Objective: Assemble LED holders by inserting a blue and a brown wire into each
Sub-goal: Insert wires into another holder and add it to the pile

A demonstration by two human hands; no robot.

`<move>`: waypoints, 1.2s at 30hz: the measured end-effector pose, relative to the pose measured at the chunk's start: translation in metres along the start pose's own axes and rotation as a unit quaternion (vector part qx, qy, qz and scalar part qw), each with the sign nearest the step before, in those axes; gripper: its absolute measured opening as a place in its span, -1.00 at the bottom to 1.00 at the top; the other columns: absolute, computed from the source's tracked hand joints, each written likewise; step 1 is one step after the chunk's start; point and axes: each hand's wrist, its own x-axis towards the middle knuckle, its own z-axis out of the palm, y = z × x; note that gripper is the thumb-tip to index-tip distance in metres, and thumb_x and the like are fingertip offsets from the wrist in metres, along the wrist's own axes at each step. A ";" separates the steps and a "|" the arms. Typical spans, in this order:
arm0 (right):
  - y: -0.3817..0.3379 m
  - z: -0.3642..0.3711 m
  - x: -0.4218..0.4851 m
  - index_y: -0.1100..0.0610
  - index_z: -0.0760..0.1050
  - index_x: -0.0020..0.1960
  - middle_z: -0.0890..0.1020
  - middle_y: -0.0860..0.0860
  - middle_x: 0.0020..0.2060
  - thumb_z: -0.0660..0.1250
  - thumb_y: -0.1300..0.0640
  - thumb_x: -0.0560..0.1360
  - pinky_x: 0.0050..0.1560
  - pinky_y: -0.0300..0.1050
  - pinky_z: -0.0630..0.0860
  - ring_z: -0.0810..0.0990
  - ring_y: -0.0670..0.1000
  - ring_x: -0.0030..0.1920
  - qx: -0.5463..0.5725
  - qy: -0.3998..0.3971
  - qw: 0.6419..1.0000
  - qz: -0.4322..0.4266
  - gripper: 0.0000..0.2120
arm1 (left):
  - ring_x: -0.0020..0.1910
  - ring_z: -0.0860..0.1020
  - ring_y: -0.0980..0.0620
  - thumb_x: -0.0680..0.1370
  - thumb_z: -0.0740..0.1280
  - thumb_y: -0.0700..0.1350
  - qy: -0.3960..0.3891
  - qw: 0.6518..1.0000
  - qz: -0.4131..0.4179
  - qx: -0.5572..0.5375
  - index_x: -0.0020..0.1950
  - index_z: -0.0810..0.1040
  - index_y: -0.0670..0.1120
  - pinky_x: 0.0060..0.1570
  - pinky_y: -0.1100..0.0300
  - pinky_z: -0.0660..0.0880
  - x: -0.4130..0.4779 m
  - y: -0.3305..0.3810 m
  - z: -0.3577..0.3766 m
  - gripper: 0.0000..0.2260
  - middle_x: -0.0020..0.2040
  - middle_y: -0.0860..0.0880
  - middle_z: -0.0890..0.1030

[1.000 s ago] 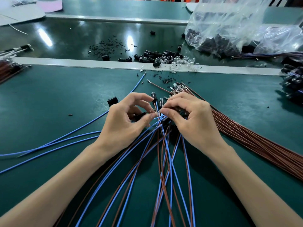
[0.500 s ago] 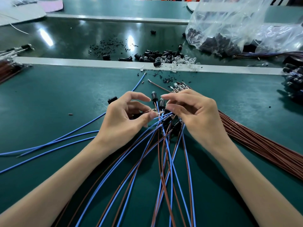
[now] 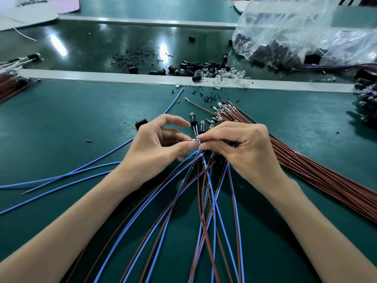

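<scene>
On the green table (image 3: 81, 119), blue wires (image 3: 67, 176) lie left and the brown wire bundle (image 3: 326, 176) lies right. The step in hand appears to be wire insertion. The right hand (image 3: 242, 148) pinches a wire terminal (image 3: 194, 140) at mid-table. The left hand (image 3: 159, 146) is curled, fingertips meeting the terminal, apparently gripping a holder hidden by its fingers. Next move: align the terminal with the cavity and push it straight in.

Bright, even light from overhead. Two long glare streaks are noted on the glossy dark belt (image 3: 91, 43) past the worktop's (image 3: 61, 129) far edge. Highlights are caught on the clear plastic bag (image 3: 285, 27) at the far right corner. Soft shadows are thrown beneath the wires (image 3: 326, 180) and the right forearm (image 3: 306, 221). The pale rail (image 3: 102, 75) is bowed by the wide lens. Far corners are rendered soft, the centre sharp.
</scene>
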 end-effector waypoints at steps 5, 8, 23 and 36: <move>0.003 0.001 0.000 0.27 0.67 -0.05 0.68 0.08 -0.17 0.50 0.27 0.36 -0.06 -0.31 0.55 0.62 -0.09 -0.18 -0.057 0.021 0.995 -0.078 -0.83 | -0.47 0.50 0.17 0.29 0.46 -0.12 -0.017 0.999 -0.030 -0.037 0.06 0.50 -0.11 -0.43 0.42 0.41 0.001 0.006 -0.002 -0.62 -0.33 0.03 0.66; 0.005 0.001 -0.002 0.30 0.65 -0.01 0.67 0.13 -0.15 0.49 0.34 0.39 -0.03 -0.30 0.55 0.61 -0.07 -0.15 -0.088 0.025 0.989 -0.115 -0.82 | -0.50 0.45 0.15 0.26 0.47 -0.10 -0.024 0.997 -0.050 -0.050 0.09 0.49 -0.11 -0.45 0.43 0.37 0.003 0.007 -0.005 -0.57 -0.36 0.05 0.63; -0.001 -0.001 0.001 0.37 0.63 -0.07 0.65 0.19 -0.16 0.38 0.40 0.48 -0.12 0.00 0.57 0.60 0.17 -0.21 -0.185 -0.006 0.959 -0.216 -0.94 | -0.49 0.41 0.13 0.31 0.46 -0.12 -0.035 0.994 -0.081 -0.057 0.10 0.49 -0.06 -0.46 0.40 0.32 0.006 0.008 -0.009 -0.62 -0.40 0.07 0.57; -0.001 0.002 0.000 0.37 0.62 -0.10 0.65 0.17 -0.15 0.40 0.43 0.46 -0.13 -0.05 0.55 0.59 0.17 -0.21 -0.140 0.006 0.966 -0.217 -0.96 | -0.52 0.36 0.14 0.33 0.41 -0.18 -0.077 0.989 -0.087 -0.090 0.12 0.45 -0.12 -0.48 0.39 0.29 0.005 0.008 -0.011 -0.62 -0.46 0.06 0.52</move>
